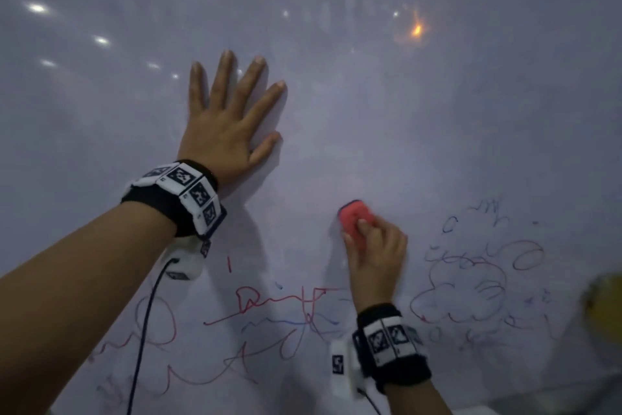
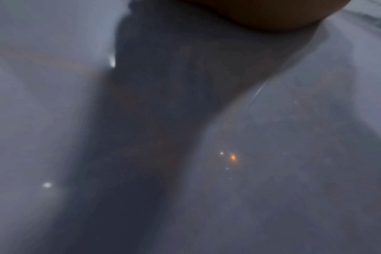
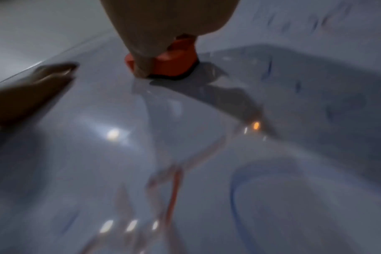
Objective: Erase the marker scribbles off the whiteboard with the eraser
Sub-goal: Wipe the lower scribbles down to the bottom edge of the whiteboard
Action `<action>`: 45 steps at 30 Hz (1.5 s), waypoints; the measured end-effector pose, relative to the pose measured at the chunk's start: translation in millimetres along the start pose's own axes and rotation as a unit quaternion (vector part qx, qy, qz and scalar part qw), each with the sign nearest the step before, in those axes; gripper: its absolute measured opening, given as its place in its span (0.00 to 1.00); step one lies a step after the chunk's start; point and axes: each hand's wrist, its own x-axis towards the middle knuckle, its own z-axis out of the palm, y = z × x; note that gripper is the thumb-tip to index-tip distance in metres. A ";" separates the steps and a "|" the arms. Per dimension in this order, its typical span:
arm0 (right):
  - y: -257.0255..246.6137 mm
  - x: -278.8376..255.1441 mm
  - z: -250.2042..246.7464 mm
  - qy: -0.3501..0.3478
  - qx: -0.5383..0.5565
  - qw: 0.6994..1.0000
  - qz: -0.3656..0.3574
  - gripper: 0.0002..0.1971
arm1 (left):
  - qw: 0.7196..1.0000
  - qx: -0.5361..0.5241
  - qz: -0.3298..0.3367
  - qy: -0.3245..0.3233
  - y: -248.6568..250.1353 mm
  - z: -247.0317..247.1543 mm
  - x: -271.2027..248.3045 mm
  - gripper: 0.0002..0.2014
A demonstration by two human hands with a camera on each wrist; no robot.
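A whiteboard (image 1: 404, 128) fills the head view. Red and blue marker scribbles (image 1: 286, 310) cover its lower part, with more scribbles (image 1: 471, 280) at the lower right. My right hand (image 1: 373, 246) grips a red eraser (image 1: 351, 217) and presses it flat on the board just above the scribbles. In the right wrist view the eraser (image 3: 174, 58) shows its dark felt edge against the board, with my fingers (image 3: 146, 51) round it. My left hand (image 1: 232, 121) lies flat on the board, fingers spread and straight, up and to the left of the eraser.
The upper board is wiped, with ceiling lights and an orange light (image 1: 417, 30) reflected in it. A blurred yellow object (image 1: 606, 300) sits at the right edge. A black cable (image 1: 144, 330) hangs from my left wrist camera.
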 end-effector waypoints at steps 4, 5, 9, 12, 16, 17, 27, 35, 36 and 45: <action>33.5 -57.5 -11.8 -0.123 -0.042 0.988 -0.077 0.10 | 1.000 -0.024 -0.007 0.007 2.4 0.6 -3.5 0.31; 54.3 -58.4 -19.5 -0.092 -0.047 0.993 -0.055 0.12 | 1.000 -0.025 -0.008 0.009 2.6 1.3 -2.8 0.31; 77.9 -12.7 -27.9 0.074 -0.026 0.987 0.142 0.12 | 1.000 -0.019 -0.008 0.009 3.5 3.1 -2.1 0.31; 36.9 -13.4 -11.1 0.009 0.018 0.999 0.036 0.10 | 1.000 -0.018 -0.007 0.008 4.3 0.4 -2.1 0.31; 48.5 -86.2 -20.7 -0.167 0.018 0.983 -0.069 0.09 | 1.000 -0.018 -0.009 0.005 4.3 -0.8 -2.2 0.31; 64.0 -88.7 -27.8 -0.150 0.026 0.988 -0.040 0.10 | 1.000 -0.014 -0.009 0.003 4.3 -0.5 -2.0 0.30; -30.2 -23.7 11.1 -0.111 0.125 0.986 -0.015 0.07 | 0.997 0.013 0.081 -0.010 -26.2 -9.8 -12.7 0.27; 31.9 -60.4 2.9 -0.237 0.023 0.953 -0.185 0.19 | 0.992 0.037 0.124 -0.001 -60.8 -4.8 -49.6 0.28; 33.2 -69.0 7.1 -0.229 0.039 0.961 -0.148 0.19 | 0.992 0.037 0.124 -0.003 -60.7 -4.5 -49.8 0.28; 8.9 -68.9 8.9 -0.266 0.039 0.918 -0.290 0.11 | 0.991 0.042 0.123 0.013 -60.1 -3.5 -51.1 0.28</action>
